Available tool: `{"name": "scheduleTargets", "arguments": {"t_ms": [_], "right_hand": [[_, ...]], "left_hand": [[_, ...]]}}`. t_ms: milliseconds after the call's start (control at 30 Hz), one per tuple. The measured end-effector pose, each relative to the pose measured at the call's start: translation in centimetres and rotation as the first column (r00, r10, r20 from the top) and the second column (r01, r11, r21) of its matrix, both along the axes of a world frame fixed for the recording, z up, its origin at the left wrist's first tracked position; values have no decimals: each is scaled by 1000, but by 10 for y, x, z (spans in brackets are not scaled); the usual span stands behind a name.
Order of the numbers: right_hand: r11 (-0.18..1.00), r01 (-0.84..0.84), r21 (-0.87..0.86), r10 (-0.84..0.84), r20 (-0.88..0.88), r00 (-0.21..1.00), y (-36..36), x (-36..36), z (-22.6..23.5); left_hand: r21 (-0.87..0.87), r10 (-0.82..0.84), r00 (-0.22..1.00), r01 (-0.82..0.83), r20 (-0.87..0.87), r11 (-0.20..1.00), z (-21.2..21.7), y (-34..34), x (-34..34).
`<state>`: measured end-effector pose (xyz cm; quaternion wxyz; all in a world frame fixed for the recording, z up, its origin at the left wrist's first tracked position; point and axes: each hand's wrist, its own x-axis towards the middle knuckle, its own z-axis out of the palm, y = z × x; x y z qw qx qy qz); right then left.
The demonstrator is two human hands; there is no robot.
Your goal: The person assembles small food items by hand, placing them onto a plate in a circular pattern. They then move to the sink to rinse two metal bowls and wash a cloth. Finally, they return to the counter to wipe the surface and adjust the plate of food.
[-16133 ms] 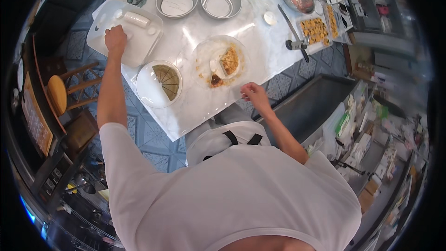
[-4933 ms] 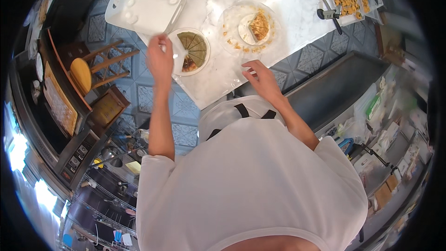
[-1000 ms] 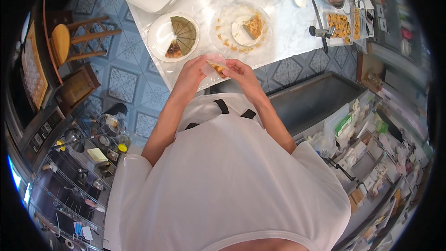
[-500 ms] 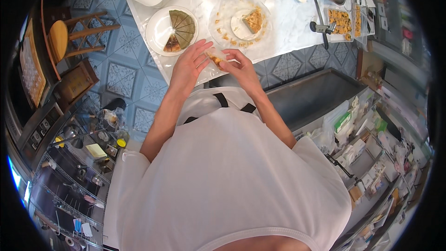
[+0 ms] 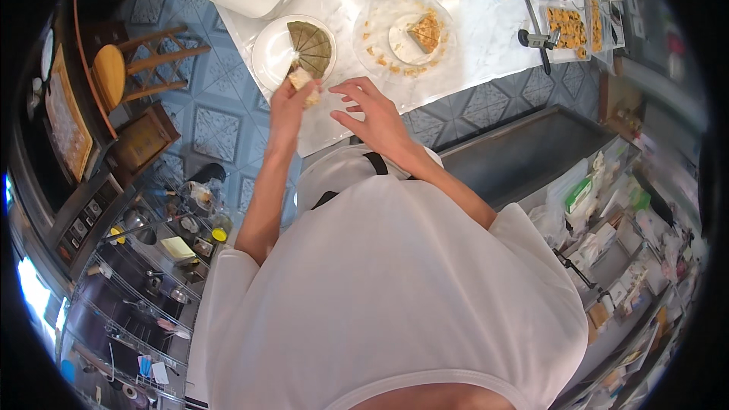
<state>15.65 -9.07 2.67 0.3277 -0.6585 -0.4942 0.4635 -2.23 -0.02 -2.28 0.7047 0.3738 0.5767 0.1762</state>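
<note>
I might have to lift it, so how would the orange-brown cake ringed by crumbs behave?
The cake is probably fragile: crumbs lie scattered around it. Cut lines on top suggest it may separate into wedges. Its angular shape, lying flat, makes rolling unlikely.

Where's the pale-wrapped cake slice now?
Head view, left of centre: the pale-wrapped cake slice is in the left hand, by the near rim of the round white plate.
</note>
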Motion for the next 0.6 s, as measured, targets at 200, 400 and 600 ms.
{"name": "scheduleTargets", "arguments": {"t_ms": [200,400,600], "right_hand": [[995,12,-95,-11,6,1000,-13,17,-11],[992,25,-126,-25,5,1000,-17,22,-6],[980,149,-129,-151,-4,989,-26,33,-15]], "left_hand": [[372,-118,547,695,-829,615,-39,59,-27],[311,-266,595,689,-758,655,-62,68,-31],[497,-92,748,521,-657,693,16,110,11]]}}
